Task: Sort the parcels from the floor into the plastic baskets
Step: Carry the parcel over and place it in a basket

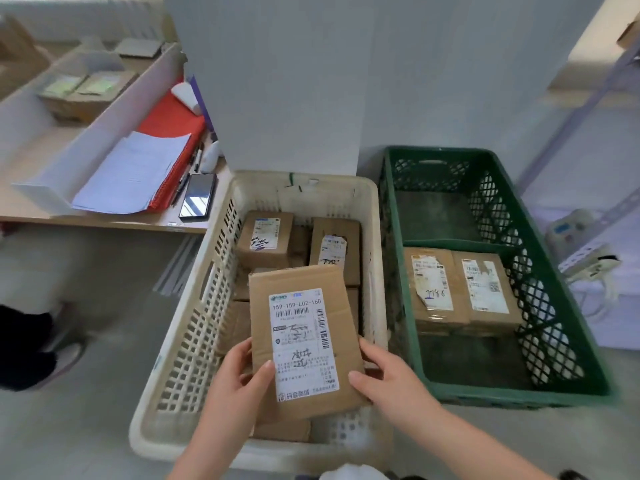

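Observation:
Both my hands hold a flat brown cardboard parcel (pixel 298 306) with a white shipping label, over the near half of the cream plastic basket (pixel 194 341). My left hand (pixel 242 379) grips its lower left edge, thumb on the label. My right hand (pixel 384 375) grips its lower right edge. Several labelled parcels (pixel 265 239) lie in the cream basket beneath and behind it. To the right stands a green plastic basket (pixel 491 389) holding two labelled parcels (pixel 460 289) side by side.
At the left is a low wooden desk (pixel 104 221) with papers, a red folder, pens and a phone (pixel 198 199). A white wall panel rises behind the baskets. A person's dark shoe (pixel 27 348) shows at far left. Cables and a power strip (pixel 588 265) lie at right.

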The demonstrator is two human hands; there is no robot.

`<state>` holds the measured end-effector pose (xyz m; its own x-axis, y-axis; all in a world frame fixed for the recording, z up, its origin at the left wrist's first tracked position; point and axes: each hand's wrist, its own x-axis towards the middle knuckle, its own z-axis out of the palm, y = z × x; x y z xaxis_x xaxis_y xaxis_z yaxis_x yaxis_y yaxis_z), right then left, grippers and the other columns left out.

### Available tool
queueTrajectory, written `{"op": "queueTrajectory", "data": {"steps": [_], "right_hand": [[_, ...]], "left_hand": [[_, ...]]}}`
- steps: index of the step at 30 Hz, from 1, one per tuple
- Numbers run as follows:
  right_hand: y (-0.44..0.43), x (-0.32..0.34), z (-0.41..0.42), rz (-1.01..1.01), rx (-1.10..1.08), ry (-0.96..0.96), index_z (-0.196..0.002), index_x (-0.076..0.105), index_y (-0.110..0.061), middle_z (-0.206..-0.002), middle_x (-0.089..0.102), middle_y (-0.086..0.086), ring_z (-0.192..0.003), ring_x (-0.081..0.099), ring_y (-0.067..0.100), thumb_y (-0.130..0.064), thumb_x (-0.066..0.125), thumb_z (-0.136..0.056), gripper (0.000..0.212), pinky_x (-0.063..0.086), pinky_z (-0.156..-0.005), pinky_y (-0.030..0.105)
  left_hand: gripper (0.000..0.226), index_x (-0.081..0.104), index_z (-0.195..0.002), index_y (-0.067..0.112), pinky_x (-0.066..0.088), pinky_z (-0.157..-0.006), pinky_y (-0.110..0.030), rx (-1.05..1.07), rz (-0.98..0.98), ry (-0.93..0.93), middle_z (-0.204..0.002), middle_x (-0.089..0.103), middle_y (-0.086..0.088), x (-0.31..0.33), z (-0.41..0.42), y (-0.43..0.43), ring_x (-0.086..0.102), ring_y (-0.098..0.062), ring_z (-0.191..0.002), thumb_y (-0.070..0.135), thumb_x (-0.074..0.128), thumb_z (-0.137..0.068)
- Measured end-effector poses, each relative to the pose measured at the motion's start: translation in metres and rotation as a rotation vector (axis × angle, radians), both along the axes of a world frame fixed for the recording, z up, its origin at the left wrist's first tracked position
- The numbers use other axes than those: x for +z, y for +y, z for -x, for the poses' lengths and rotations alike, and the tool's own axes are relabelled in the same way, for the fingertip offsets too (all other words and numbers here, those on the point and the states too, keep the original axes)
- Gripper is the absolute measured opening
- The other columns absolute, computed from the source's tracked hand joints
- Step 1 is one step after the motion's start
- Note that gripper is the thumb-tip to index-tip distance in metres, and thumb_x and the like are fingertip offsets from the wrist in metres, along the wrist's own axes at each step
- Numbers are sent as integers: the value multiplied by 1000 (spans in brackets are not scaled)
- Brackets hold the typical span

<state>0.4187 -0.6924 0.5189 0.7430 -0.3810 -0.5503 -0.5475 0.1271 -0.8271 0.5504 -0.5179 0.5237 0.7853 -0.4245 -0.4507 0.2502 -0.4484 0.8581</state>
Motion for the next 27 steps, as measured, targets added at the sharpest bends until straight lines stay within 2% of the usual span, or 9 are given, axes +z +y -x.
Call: {"op": "queueTrajectory", "data": {"steps": [3, 4, 7, 10, 15, 19, 22, 25, 27], "right_hand": [[8, -3, -16, -29, -14, 21, -122, 45, -45, -101, 61, -33, -89, 58, -21, -6, 55, -92, 50, 46, -68, 2], [10, -3, -23, -33, -11, 22, -121, 46, -46, -102, 63, -31, -90, 60, -17, -6, 55, -92, 50, 48, -68, 5], [12, 1, -49, -26, -23, 33, -133, 49, -35, -124, 61, -16, -109, 59, 2, -8, 54, -93, 48, 52, -92, 27], [11, 7, -74, -13, -29, 32, -141, 42, -26, -135, 54, -8, -119, 54, 12, -10, 54, -93, 52, 47, -100, 38], [22, 11, -103, -40, -85, -47, -139, 45, -24, -127, 60, -11, -114, 57, 9, -4, 51, -93, 50, 46, -100, 32], [40, 6, -112, -21, -87, -27, -141, 43, -23, -128, 57, -13, -114, 55, 5, -7, 50, -94, 50, 45, -100, 27], [44, 0, -111, -17, -89, -1, -141, 43, -25, -131, 55, -13, -117, 54, 5, -9, 50, -94, 50, 45, -100, 26], [29, -5, -112, -20, -150, 24, -139, 44, -28, -134, 52, -15, -119, 52, 6, -10, 50, -94, 49, 44, -102, 30], [10, -8, -115, -2, -202, 24, -134, 48, -32, -131, 51, -19, -118, 51, 5, -8, 51, -94, 47, 42, -104, 31]], "left_hand": [[32, 53, -116, 34, 50, -58, -10, -27, -25, 11, -104, 67, 19, -7, -19, 8, 64, 9, -84, 19, 62, -89], [33, 53, -117, 34, 49, -58, -9, -35, -19, 6, -106, 66, 19, -8, -27, 10, 63, 12, -84, 19, 62, -89], [33, 50, -117, 39, 45, -55, -3, -58, -6, -40, -104, 60, 27, -7, -51, 12, 59, 20, -82, 24, 61, -90], [35, 52, -122, 39, 48, -56, -6, -70, 41, -53, -107, 65, 23, -1, -73, 16, 64, 10, -86, 25, 59, -91], [32, 54, -103, 49, 47, -55, -7, -68, 111, -126, -98, 67, 31, 4, -102, 27, 65, 9, -85, 19, 57, -92], [16, 58, -101, 31, 50, -74, -22, -15, 77, -118, -109, 68, 9, -14, -118, 40, 65, -5, -98, 26, 64, -88], [19, 57, -106, 27, 51, -87, -34, -45, 49, -103, -114, 65, 6, -24, -124, 38, 61, -12, -106, 30, 63, -88], [14, 56, -102, 32, 48, -64, -15, -72, 66, -80, -108, 64, 15, -29, -127, 16, 61, 3, -93, 31, 61, -89], [13, 54, -99, 38, 45, -58, -9, -106, 69, -73, -101, 64, 23, -31, -130, -7, 61, 8, -90, 32, 60, -89]]}}
